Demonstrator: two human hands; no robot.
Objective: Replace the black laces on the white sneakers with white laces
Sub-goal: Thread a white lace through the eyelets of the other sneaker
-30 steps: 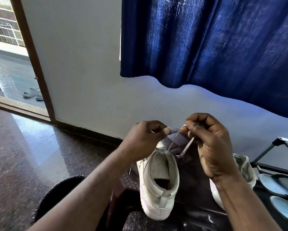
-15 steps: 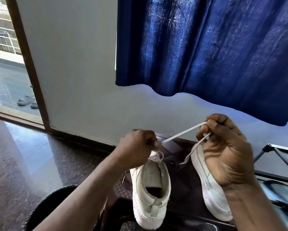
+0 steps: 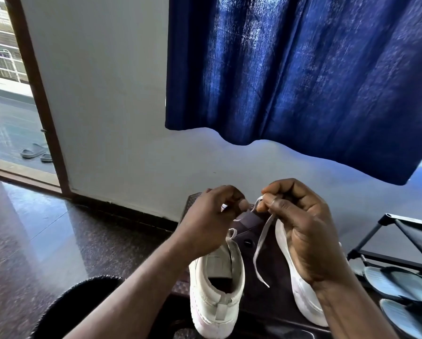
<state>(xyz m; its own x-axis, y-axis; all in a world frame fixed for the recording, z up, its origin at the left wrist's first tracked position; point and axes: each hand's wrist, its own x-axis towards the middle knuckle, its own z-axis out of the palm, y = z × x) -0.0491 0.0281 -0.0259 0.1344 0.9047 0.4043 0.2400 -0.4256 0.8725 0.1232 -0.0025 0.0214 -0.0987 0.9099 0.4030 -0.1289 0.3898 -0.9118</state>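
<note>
The person's left hand [image 3: 212, 216] and right hand [image 3: 300, 228] meet just above the collar of a white leather high-top sneaker [image 3: 217, 289], which stands upright on a dark worktop [image 3: 266, 307] directly below the left hand, heel toward the person. Both hands are clenched in a pinch on a flat white fabric lace [image 3: 261, 243]. The right hand grips it between thumb and forefinger, and the free end hangs down beside that palm to a tip close above the worktop. The left hand's curled fingers nip a short stretch of it right by the right hand's fingertips. A small loop of the lace shows at the top of the sneaker, under the left hand, so the close, raised grip is probably there to draw the lace snug or start a knot. A second white sneaker [image 3: 300, 292] lies under the right hand and wrist, its sole side turned toward the first, likely parked there within reach. No black lace is visible, and how many eyelets are threaded is hidden by the left hand. No brand mark, label or writing can be read on either sneaker.
</note>
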